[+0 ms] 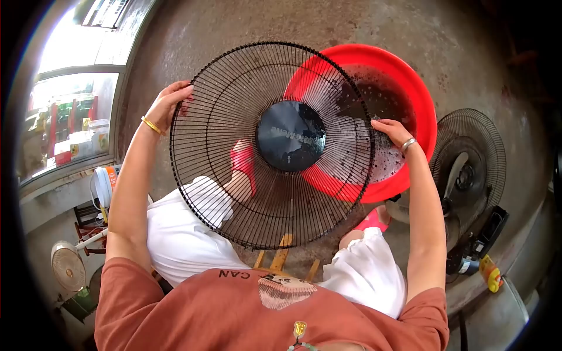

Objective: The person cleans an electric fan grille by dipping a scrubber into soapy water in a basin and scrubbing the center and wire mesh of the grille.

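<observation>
Fan guard: the round black wire fan guard (290, 137) is held up in the centre of the frame, its dark hub cap (291, 136) facing up with pale lettering and a wet-looking shine.
Left hand: the left hand (172, 104) is at the upper left of the guard; its grip is closed on the rim, and a gold-coloured bangle (152, 125) circles the wrist.
Right hand: the right hand (391, 131) is at the right of the guard; its grip pinches the rim at the fingertips, and a silver-coloured band (408, 144) is on the wrist.
Red basin: the red basin (422, 99) sits on the floor (234, 23) at the upper right of centre, partly behind the guard, holding dark liquid with foam.
Fan: a fan (466, 169) with a rear grille and a blade showing is at the right of the frame, near the basin.
Feet: red sandals (242, 164) are seen through the wires and below the basin.
Lower left: a small pale fan (68, 266).
Upper left: a bright window (76, 117).
</observation>
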### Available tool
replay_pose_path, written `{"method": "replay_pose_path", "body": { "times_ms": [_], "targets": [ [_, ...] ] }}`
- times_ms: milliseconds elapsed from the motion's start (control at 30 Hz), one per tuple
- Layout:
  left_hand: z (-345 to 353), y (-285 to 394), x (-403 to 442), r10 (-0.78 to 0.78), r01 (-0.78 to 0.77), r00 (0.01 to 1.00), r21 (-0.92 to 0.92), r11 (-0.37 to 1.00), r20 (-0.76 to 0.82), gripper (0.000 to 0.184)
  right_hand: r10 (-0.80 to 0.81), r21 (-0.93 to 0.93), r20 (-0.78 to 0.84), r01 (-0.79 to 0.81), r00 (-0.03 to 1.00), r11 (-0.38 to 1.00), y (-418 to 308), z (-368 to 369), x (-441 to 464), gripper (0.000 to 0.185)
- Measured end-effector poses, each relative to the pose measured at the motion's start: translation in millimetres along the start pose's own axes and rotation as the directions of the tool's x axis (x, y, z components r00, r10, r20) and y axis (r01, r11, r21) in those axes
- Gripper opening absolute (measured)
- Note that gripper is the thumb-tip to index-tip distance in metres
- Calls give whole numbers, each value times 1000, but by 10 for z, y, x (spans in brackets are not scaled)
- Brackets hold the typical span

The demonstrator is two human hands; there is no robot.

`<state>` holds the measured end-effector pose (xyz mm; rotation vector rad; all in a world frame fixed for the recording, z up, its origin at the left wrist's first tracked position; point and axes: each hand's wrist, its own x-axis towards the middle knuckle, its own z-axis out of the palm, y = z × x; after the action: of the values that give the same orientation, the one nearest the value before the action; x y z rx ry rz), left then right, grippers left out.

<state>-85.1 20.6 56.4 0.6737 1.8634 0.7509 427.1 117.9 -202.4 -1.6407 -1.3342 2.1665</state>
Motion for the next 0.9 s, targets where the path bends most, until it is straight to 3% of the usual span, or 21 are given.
{"method": "replay_pose_path", "body": {
  "times_ms": [67,100,167,333,400,467,533,633,733,767,833,900],
  "targets": [
    [57,29,-115,-9,9,999,-2,1000,48,58,-32,85,41,29,999,996,216,-34,97,51],
    [58,55,-163,-12,12,997,-2,1000,70,62,-55,294,242,-19,969,956,218,-11,56,47],
    [-75,5,-77,-31,31,992,3,1000,121,66,40,264,266,-112,963,958,126,36,-59,41],
    [-31,-19,-165,-40,40,998,-1,999,55,55,81,366,147,-130,986,921,88,128,-199,30],
    [-246,-293,-172,-135,145,985,-91,985,109,51,89,362,126,-129,988,923,168,55,-242,28],
    [-318,-614,-259,-320,356,925,-175,918,205,42,91,391,84,-116,992,913,213,5,-362,29],
    [-345,-866,-358,-350,400,889,-131,907,294,42,74,426,100,-110,992,898,283,-34,-384,29],
    [-136,-755,-560,-365,400,899,-114,910,241,41,78,452,68,-100,995,887,347,4,-368,27],
    [-340,-560,-534,-315,433,874,-298,850,370,50,111,497,70,-131,991,858,447,47,-333,26],
    [-414,-457,-480,-197,328,897,-296,897,397,49,133,528,85,-158,987,835,520,50,-301,26],
    [84,111,-852,-13,66,988,-349,935,152,46,146,630,12,-121,989,767,576,116,-252,26],
    [-219,-400,-788,-139,252,959,-521,816,246,39,149,679,-11,-102,989,727,547,161,-248,25]
  ]
}}
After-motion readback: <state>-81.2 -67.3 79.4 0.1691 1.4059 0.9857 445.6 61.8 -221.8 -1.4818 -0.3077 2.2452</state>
